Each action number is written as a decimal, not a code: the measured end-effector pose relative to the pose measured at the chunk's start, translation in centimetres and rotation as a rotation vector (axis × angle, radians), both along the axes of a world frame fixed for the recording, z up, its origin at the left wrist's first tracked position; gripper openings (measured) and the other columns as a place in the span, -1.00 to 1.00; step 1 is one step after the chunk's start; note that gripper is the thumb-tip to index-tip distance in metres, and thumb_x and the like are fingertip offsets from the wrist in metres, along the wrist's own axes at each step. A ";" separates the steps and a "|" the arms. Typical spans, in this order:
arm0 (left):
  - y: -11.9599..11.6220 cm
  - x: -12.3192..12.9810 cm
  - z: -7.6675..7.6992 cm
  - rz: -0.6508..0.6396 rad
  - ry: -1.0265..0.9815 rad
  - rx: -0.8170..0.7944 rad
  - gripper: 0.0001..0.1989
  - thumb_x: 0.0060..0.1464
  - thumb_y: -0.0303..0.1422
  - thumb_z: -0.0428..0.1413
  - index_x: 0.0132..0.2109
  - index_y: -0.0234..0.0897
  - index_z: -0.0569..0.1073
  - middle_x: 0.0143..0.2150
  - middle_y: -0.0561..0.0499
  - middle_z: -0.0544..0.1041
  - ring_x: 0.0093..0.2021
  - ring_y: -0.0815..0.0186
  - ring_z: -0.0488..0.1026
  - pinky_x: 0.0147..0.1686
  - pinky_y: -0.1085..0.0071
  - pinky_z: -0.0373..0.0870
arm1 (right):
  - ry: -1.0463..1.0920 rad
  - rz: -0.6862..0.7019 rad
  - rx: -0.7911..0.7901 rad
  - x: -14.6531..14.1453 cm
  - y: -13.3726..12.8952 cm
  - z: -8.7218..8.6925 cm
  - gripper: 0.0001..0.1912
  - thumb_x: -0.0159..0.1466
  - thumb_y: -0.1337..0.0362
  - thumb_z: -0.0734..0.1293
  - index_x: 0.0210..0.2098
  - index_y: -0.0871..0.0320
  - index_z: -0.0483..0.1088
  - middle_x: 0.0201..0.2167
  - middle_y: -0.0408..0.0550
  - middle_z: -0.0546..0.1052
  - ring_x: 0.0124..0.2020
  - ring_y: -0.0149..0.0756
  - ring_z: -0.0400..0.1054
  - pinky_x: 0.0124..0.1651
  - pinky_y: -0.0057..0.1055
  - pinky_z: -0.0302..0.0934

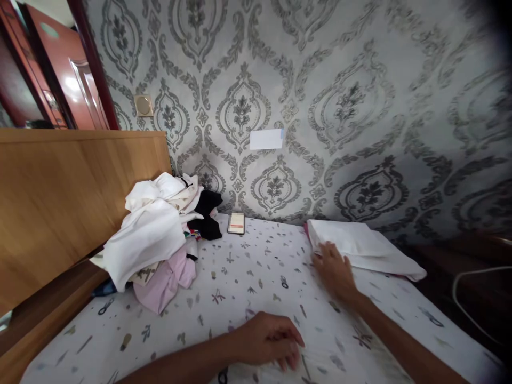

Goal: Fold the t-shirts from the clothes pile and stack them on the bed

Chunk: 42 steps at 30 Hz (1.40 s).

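My right hand (pixel 334 271) reaches to the near left edge of a folded white cloth (pixel 360 242) by the wall, its fingers spread and at the cloth's edge. Whether they press on it I cannot tell. Nearer to me, my left hand (pixel 272 341) hovers over or rests on the patterned bed sheet (pixel 256 277), fingers loosely curled and apart, with nothing visible in them. To the left a heap of clothes (pixel 148 229) lies against the wooden board, mostly white, with a pink garment (pixel 168 280) and a black one (pixel 208 216).
A small cream-coloured box (pixel 236 223) sits near the wall. The wooden headboard (pixel 80 186) bounds the bed on the left, and the patterned wall (pixel 276 96) stands behind. A white cable (pixel 466 306) curves past the right edge. A white paper (pixel 266 139) is on the wall.
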State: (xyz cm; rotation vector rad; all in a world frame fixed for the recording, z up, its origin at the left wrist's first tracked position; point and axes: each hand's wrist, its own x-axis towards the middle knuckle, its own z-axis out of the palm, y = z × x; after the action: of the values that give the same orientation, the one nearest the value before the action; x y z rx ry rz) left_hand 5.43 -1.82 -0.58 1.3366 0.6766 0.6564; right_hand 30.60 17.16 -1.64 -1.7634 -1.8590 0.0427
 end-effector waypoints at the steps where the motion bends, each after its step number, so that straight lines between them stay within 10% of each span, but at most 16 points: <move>1: 0.0 0.0 -0.2 0.001 -0.009 0.003 -0.51 0.00 0.06 0.24 -0.19 -0.29 0.46 -0.37 0.00 0.46 -0.41 0.34 0.46 -0.36 0.36 0.42 | 0.008 0.056 0.035 -1.4 -1.2 -0.4 -0.51 0.31 0.19 0.21 0.17 0.26 0.37 0.37 0.35 0.21 0.43 0.16 -0.01 0.38 0.19 -0.10; 9: 2.5 -3.7 2.5 0.030 0.259 0.297 -0.80 0.18 -0.28 0.11 -0.20 -0.33 0.52 -0.34 -0.05 0.56 -0.32 0.29 0.54 -0.30 0.41 0.46 | 0.194 0.606 -0.044 -10.9 -10.8 -4.0 -0.48 0.29 0.08 0.26 0.19 0.11 0.41 0.31 0.17 0.35 0.33 0.08 0.22 0.35 0.13 0.09; 15: 10.7 -12.1 5.7 0.359 1.027 0.600 -0.74 0.12 -0.60 -0.02 -0.16 -0.35 0.54 -0.11 -0.15 0.61 -0.07 0.18 0.54 -0.03 0.30 0.43 | 0.205 0.540 -0.008 -11.1 -12.1 -2.8 -0.60 0.39 0.11 0.17 0.08 0.06 0.48 0.22 0.14 0.45 0.25 0.07 0.32 0.27 0.20 0.20; 27: 20.6 -19.6 8.5 0.574 1.459 0.742 -0.44 0.03 -0.68 -0.01 0.20 -0.38 0.36 0.26 -0.32 0.33 0.23 0.09 0.35 0.18 0.24 0.30 | 0.215 0.565 -0.030 -11.2 -12.7 -1.5 -0.64 0.38 0.18 0.17 0.04 0.08 0.49 0.18 0.12 0.47 0.22 -0.01 0.34 0.25 0.11 0.23; 36: 19.8 -19.4 9.7 0.546 1.521 0.819 -0.78 0.08 -0.54 0.09 -0.11 -0.33 0.51 -0.03 -0.20 0.48 0.03 0.06 0.45 -0.01 0.26 0.38 | 0.203 0.590 -0.020 -11.2 -12.6 -1.3 -0.64 0.37 0.22 0.17 0.02 0.08 0.50 0.15 0.11 0.48 0.20 -0.03 0.34 0.23 0.05 0.25; 42: 18.1 -20.3 13.5 0.544 1.390 0.859 -0.79 0.10 -0.45 0.11 -0.09 -0.31 0.47 -0.11 -0.07 0.51 -0.09 0.19 0.46 -0.07 0.34 0.37 | 0.211 0.615 -0.022 -11.3 -12.6 -1.0 -0.64 0.36 0.24 0.16 0.02 0.05 0.51 0.13 0.08 0.50 0.20 -0.01 0.34 0.22 0.05 0.25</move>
State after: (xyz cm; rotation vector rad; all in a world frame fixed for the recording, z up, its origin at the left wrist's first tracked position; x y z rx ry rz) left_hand -14.85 16.26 12.97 2.4234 2.0808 0.3339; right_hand 19.34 4.58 -2.62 -1.0889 -2.1654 0.4635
